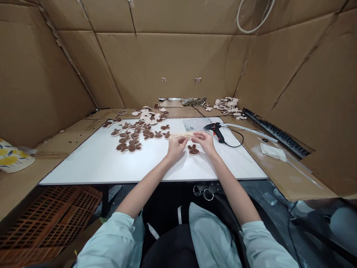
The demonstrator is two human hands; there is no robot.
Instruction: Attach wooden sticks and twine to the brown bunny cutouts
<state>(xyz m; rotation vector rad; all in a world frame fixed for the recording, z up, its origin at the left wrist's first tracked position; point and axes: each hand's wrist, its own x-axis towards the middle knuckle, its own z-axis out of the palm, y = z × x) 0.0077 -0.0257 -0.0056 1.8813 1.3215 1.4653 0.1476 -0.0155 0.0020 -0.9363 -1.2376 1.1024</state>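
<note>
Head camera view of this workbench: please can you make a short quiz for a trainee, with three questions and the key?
1. True or false: the hot glue gun lies on the white table to the right of the right hand.
2. What do the left hand and the right hand hold together? A: scissors. B: a bundle of thin wooden sticks. C: a cord.
3. Fill in the word: between the hands, one brown ____-shaped felt piece lies on the table.

Key: 1 true; 2 B; 3 rabbit.

Loose pale mint-green sleeves (pixel 104 242), bare forearms (pixel 145 190), bare hands (pixel 176 148)
</note>
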